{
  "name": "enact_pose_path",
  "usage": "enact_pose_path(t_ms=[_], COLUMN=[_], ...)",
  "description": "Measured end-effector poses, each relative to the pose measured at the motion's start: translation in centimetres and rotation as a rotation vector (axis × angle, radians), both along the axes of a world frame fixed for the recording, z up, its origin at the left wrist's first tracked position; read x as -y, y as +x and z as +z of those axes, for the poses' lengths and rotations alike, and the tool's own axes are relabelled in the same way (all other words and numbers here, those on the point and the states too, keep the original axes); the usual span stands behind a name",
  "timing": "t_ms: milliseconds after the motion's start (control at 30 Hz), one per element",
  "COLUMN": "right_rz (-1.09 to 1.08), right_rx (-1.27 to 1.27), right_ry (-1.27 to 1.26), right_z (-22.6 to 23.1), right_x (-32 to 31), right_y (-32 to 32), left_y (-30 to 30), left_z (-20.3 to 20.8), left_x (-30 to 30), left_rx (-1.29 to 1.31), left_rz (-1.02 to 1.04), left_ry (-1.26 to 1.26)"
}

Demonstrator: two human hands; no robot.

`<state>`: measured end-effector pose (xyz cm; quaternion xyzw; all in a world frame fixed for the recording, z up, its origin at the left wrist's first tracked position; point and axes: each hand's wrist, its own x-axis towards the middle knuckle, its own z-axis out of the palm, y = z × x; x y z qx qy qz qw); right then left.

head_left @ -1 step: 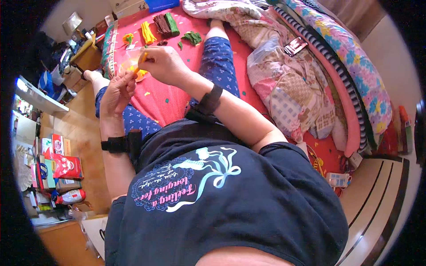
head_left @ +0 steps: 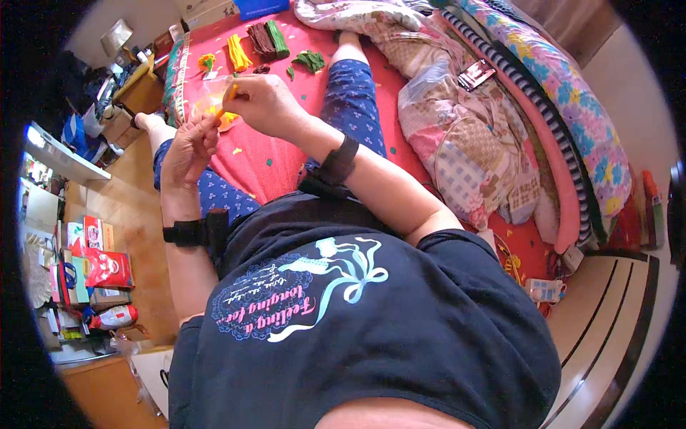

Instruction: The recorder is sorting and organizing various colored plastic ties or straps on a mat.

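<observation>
A thin orange strip (head_left: 221, 111), seemingly a chenille stem, runs between my two hands above the red bedspread (head_left: 286, 107). My left hand (head_left: 190, 149) pinches its lower end. From above, my right hand (head_left: 268, 106) grips the upper part with closed fingertips. Just beyond and below them lie orange pieces (head_left: 228, 123), partly hidden by my hands. Farther off rest a bundle of yellow stems (head_left: 238, 54), a dark brown bundle (head_left: 260, 43) and a green bundle (head_left: 276, 39). A small pile of green pieces (head_left: 309, 61) and a yellow-orange flower-like piece (head_left: 207, 62) are nearby.
My legs in blue patterned trousers (head_left: 355, 100) stretch over the bed. To the right are a crumpled patchwork quilt (head_left: 464, 143) and rolled floral bedding (head_left: 572, 100). A blue container (head_left: 261, 7) stands at the far edge. Boxes and a red package (head_left: 108, 269) sit left, beside the wooden floor (head_left: 146, 236).
</observation>
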<state>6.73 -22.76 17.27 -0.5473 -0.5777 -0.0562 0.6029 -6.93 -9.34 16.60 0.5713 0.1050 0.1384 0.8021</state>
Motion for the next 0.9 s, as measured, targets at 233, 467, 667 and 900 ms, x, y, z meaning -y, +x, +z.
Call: enact_pose_path(t_ms=[233, 467, 667, 900], right_rz=[-0.016, 0.086, 0.209, 0.252], right_rx=[-0.086, -0.407, -0.571, -0.596], right_ry=[-0.115, -0.234, -0.251, -0.251], right_z=[0.6, 0.4, 1.0, 0.6], right_x=[-0.2, 0.8, 1.3, 1.0], right_y=[-0.3, 0.5, 0.1, 0.4], left_y=[0.0, 1.0, 0.4, 0.7], left_z=[-0.5, 1.0, 2.0, 1.3], left_x=[-0.1, 2.6, 3.0, 2.9], left_rx=[-0.021, 0.028, 0.039, 0.061], left_rz=[0.161, 0.241, 0.141, 0.221], left_ry=[0.204, 0.480, 0.083, 0.368])
